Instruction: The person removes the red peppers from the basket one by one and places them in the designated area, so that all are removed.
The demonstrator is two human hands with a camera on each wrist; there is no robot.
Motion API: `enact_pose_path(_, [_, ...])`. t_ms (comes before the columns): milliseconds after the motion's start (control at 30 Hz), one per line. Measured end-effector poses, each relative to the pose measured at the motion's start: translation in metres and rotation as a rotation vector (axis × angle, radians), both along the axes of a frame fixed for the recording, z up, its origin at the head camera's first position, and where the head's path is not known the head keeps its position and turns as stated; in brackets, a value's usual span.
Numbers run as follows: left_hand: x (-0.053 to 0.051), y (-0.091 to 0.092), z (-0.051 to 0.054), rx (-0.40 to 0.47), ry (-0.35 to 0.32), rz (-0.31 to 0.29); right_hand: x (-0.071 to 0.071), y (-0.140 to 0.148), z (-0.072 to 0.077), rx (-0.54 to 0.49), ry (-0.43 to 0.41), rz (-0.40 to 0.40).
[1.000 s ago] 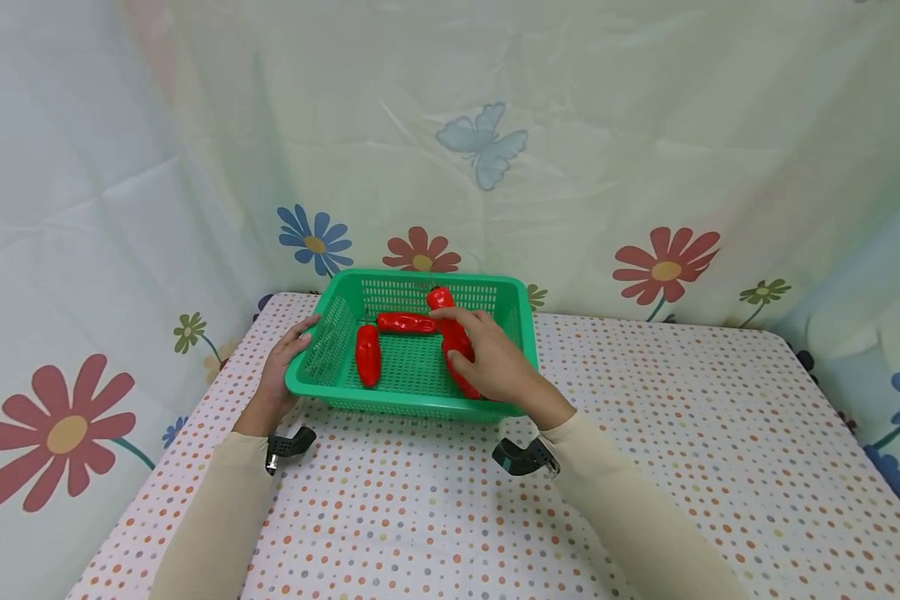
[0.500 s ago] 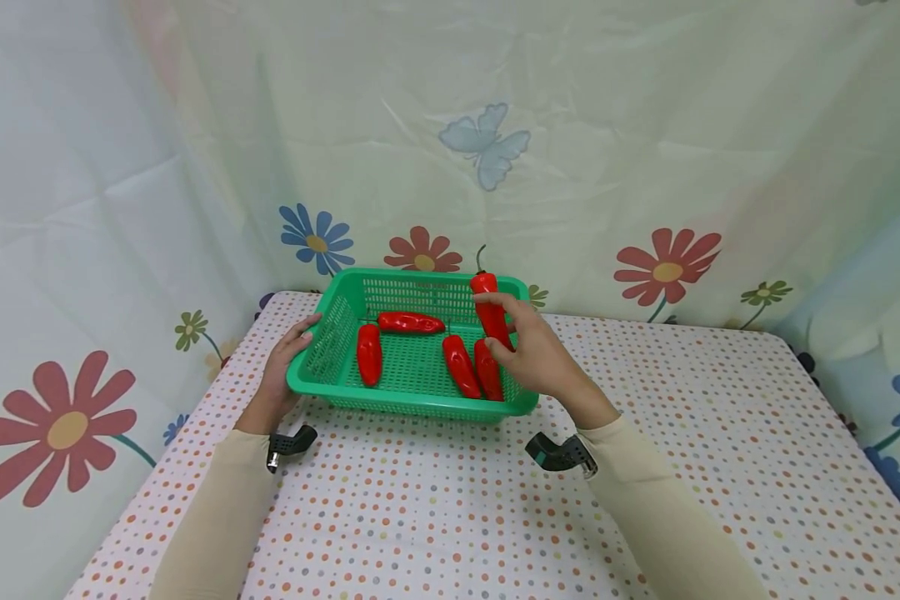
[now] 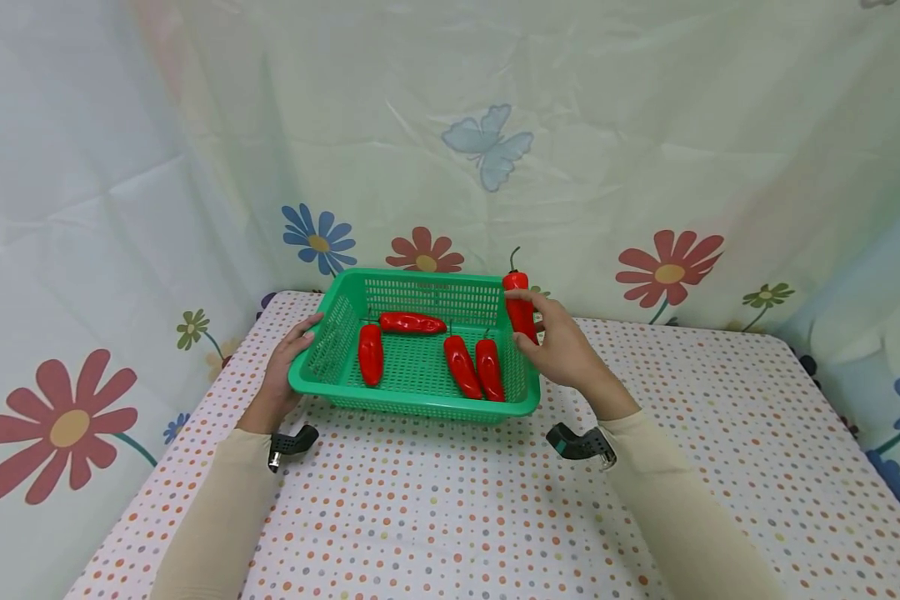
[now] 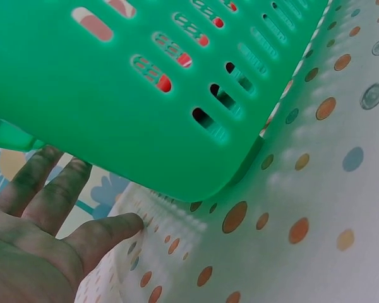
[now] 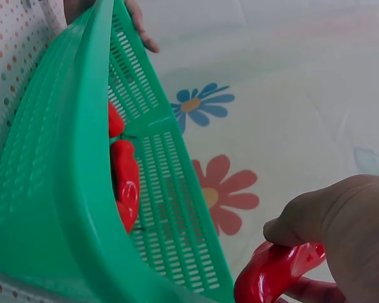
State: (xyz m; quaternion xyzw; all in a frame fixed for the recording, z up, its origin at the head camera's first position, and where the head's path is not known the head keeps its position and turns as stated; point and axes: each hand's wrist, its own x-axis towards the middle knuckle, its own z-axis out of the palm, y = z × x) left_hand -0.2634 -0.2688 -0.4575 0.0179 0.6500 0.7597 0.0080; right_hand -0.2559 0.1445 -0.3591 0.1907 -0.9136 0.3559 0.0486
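My right hand point(image 3: 567, 348) grips a red pepper point(image 3: 518, 300) with a thin dark stem. It is upright above the right end of a green plastic basket point(image 3: 420, 406). In the right wrist view, the thumb presses on the glossy pepper point(image 5: 262, 278), with fingers behind it. My left hand point(image 3: 279, 367) is against the basket's left end, its fingers extended along the rim. The left wrist view shows these fingers point(image 4: 54, 202) straight beside the basket wall point(image 4: 82, 120). Several more red peppers lie in the basket, including one lying crosswise point(image 3: 412, 322) at the back.
A white tablecloth point(image 3: 420, 517) with coloured dots covers the table. Behind it hangs a pale curtain point(image 3: 607, 150) printed with flowers and a butterfly. Each wrist carries a small black camera, such as the right one point(image 3: 576, 442).
My right hand has lifted the pepper from the basket's right part and carried it rightward to the right end. Two peppers beneath it have come into view. The left hand stays at the basket.
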Motion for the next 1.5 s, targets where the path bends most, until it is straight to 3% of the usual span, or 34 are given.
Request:
enact_pose_path(467, [-0.003, -0.002, -0.003, 0.027, 0.006, -0.012, -0.026, 0.029, -0.012, 0.030, -0.082, -0.090])
enact_pose_path(1033, [0.003, 0.000, 0.005, 0.044, 0.011, -0.022, -0.040, 0.049, -0.037, 0.082, -0.174, -0.145])
enact_pose_path(1300, [-0.002, -0.002, -0.003, 0.043, 0.009, -0.011, -0.050, 0.055, -0.050, 0.217, -0.275, -0.158])
enact_pose_path(1500, [-0.003, -0.002, -0.003, 0.037, 0.002, -0.002, -0.059, 0.061, -0.060, 0.321, -0.332, -0.173])
